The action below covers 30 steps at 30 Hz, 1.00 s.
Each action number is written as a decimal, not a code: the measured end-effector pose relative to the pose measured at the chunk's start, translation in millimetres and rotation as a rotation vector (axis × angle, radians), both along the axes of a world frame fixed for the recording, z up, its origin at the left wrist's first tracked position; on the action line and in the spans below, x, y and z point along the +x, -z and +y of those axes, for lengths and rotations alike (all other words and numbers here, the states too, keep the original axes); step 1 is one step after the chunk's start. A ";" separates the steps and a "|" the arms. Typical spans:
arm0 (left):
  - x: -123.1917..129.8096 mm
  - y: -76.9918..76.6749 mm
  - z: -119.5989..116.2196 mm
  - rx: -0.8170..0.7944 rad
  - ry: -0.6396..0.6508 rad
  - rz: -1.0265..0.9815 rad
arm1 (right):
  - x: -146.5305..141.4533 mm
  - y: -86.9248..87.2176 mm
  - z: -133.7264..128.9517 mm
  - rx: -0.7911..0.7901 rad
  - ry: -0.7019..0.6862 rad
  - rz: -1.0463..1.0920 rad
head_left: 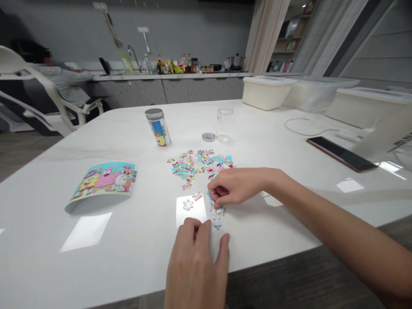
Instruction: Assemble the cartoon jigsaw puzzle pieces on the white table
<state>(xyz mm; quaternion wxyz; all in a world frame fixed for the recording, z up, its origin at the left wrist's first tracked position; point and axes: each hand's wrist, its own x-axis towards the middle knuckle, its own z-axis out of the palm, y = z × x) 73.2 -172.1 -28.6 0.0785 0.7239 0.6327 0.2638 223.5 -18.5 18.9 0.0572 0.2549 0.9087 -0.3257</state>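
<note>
My right hand [236, 186] is bent over the near right side of a spread of colourful jigsaw pieces [185, 165]. Its fingers are closed and pinched at a strip of joined pieces [216, 216]; what lies between the fingertips is hidden. Close to the table's front edge, my left hand [198, 262] rests with thumb and fingers apart, holding nothing, just below that strip. Two loose pieces, a pale jigsaw piece [188, 204] and a pinkish one [197, 196], lie beyond its fingertips. To the left is a curled picture sheet [106, 180] with cartoon figures.
Behind the pieces stand a labelled jar [158, 127] with a metal lid, a clear jar [224, 124] and a loose lid [209, 137]. A phone [341, 153], a cable [302, 132] and storage boxes [268, 93] are on the right. A person [69, 83] sits far left.
</note>
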 end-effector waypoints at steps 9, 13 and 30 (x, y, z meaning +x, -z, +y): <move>17.1 8.2 7.2 0.143 -0.117 -0.061 | 0.4 0.5 -1.4 0.018 0.005 -0.006; 22.7 8.1 8.3 0.136 -0.160 -0.089 | 0.2 1.4 -0.8 0.024 -0.004 -0.004; 17.2 16.7 12.6 0.235 -0.047 -0.151 | 0.8 0.7 -0.2 0.026 -0.008 -0.002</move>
